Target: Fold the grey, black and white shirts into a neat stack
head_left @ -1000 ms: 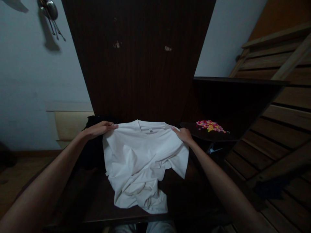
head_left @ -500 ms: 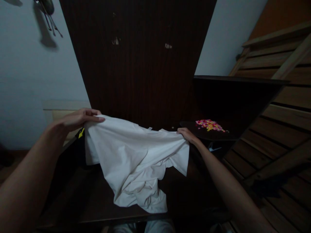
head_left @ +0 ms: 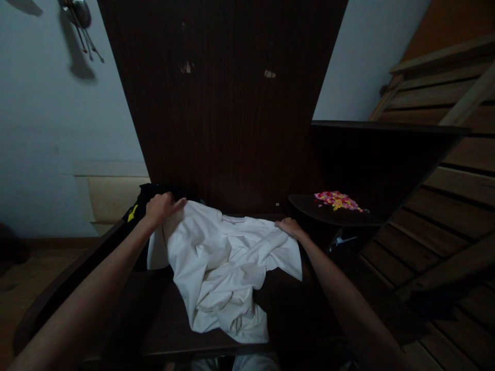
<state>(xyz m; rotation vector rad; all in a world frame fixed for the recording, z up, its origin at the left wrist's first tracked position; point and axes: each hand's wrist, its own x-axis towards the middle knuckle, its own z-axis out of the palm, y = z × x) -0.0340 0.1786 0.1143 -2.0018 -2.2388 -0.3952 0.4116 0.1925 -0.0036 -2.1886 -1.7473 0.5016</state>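
Observation:
A crumpled white T-shirt (head_left: 220, 268) lies on a dark wooden table (head_left: 154, 319), its collar toward the far side. My left hand (head_left: 160, 206) is closed on the shirt's upper left shoulder, at the table's far left. My right hand (head_left: 288, 226) grips the upper right shoulder near the sleeve. The shirt's lower part is bunched up near the table's front edge.
A dark garment with a yellow mark (head_left: 133, 211) lies behind my left hand. A small pile of pink and yellow bits (head_left: 336, 201) sits on a dark side shelf at right. A tall dark wooden panel (head_left: 224, 103) stands behind the table; wooden stairs (head_left: 444, 180) rise at right.
Both hands held the shirt up by its shoulders; the left hand swung out and up to the left, then both lowered the shirt onto the table.

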